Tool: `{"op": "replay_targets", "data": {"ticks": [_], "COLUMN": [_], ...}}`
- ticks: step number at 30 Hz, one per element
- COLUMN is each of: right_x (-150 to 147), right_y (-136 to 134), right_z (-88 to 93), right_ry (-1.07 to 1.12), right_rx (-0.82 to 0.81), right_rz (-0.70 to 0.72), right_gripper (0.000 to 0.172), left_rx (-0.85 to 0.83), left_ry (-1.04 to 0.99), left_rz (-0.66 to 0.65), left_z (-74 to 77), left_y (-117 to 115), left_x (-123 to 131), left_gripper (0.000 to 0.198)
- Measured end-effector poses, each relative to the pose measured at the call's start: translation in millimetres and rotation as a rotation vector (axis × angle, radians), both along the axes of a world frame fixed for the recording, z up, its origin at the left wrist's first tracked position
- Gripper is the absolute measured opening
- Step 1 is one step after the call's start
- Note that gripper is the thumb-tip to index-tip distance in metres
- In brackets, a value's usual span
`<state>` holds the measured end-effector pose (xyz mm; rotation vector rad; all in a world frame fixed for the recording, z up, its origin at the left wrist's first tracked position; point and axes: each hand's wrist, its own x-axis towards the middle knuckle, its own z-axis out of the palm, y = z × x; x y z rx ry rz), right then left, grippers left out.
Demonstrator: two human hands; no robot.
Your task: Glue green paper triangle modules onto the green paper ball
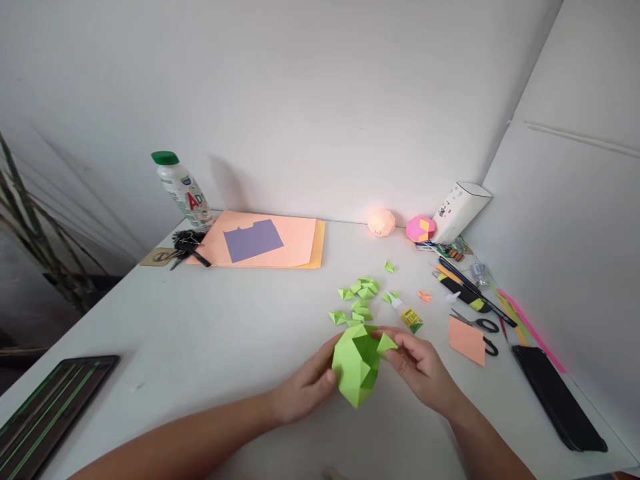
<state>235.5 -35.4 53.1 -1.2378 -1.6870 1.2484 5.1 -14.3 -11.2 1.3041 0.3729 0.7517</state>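
Observation:
A green folded-paper ball point(353, 367), faceted and with an opening on its upper right side, rests in my left hand point(310, 387), whose fingers curl round its left side. Pinched between the thumb and fingers of my right hand point(425, 370) is a small green paper piece point(387, 345), held at the rim of the opening. I cannot tell whether that piece is joined to the ball. Just beyond lie several loose green folded pieces point(363, 288). A small glue bottle point(407, 315) with a white nozzle lies on its side behind my right hand.
Scissors point(485, 325) lie partly under peach paper squares point(467, 340) at right, near a cutter point(463, 293) and a black case point(557, 397). Peach sheets point(300, 240), keys point(187, 247) and a bottle point(185, 193) sit back left. Two paper balls point(381, 223) stand by the wall.

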Motion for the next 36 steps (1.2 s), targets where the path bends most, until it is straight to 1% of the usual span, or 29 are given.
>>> {"op": "replay_targets", "data": {"ticks": [1,3,4,5,6,8,10,11,13,14,16,18,20,23,25,28,32,36], "right_x": [-2,-6,-9,-12,-14,-19,-22,-23,-23,-23,-21,-22,-24,-31,-35,-39,-43,-45], "right_y": [-1,-3,-5,-5,-6,-7,-8,-8,-8,-8,-8,-8,-9,-10,-12,-14,-16,-18], "right_z": [-0.1,-0.5,-0.8,-1.3,-1.9,-3.5,-5.1,-5.9,-7.1,-7.8,-9.6,-12.8,-17.0,-22.7,-24.7,-24.8,-23.2,-23.3], "right_ry": [-0.001,-0.018,-0.031,-0.045,-0.055,-0.062,-0.052,-0.04,0.003,0.037,0.141,0.285,0.424,0.542,0.576,0.618,0.641,0.63], "right_rx": [0.035,0.122,0.172,0.221,0.265,0.323,0.335,0.331,0.296,0.248,0.061,-0.179,-0.367,-0.524,-0.582,-0.634,-0.701,-0.735], "right_rz": [0.014,0.061,0.092,0.124,0.155,0.201,0.212,0.197,0.125,0.07,-0.039,-0.107,-0.114,-0.075,-0.061,-0.083,-0.103,-0.109], "right_gripper": [0.023,0.019,0.017,0.014,0.012,0.01,0.011,0.011,0.011,0.012,0.015,0.019,0.023,0.028,0.028,0.03,0.032,0.034], "left_rx": [-0.157,-0.513,-0.658,-0.766,-0.84,-0.894,-0.889,-0.877,-0.829,-0.794,-0.72,-0.67,-0.64,-0.587,-0.558,-0.536,-0.5,-0.423], "left_ry": [-0.04,-0.123,-0.145,-0.154,-0.149,-0.137,-0.13,-0.131,-0.134,-0.131,-0.123,-0.115,-0.119,-0.144,-0.169,-0.171,-0.099,-0.006], "left_rz": [-0.032,-0.138,-0.19,-0.233,-0.271,-0.303,-0.294,-0.268,-0.192,-0.147,-0.059,0.001,0.026,0.017,0.01,0.014,0.046,0.083], "left_z": [2.3,5.6,6.4,6.8,6.8,6.3,6.3,6.7,8.1,8.7,9.2,8.4,6.7,4.7,4.3,4.8,4.6,1.8], "left_y": [0,1,1,0,0,-2,-3,-3,-3,-2,-1,0,0,-1,-2,-3,-3,-3], "left_x": [1,2,2,2,2,2,2,2,2,3,3,2,2,1,2,2,0,-3], "left_gripper": [0.064,0.074,0.079,0.082,0.082,0.077,0.069,0.064,0.055,0.051,0.048,0.048,0.05,0.05,0.049,0.048,0.05,0.056]}}
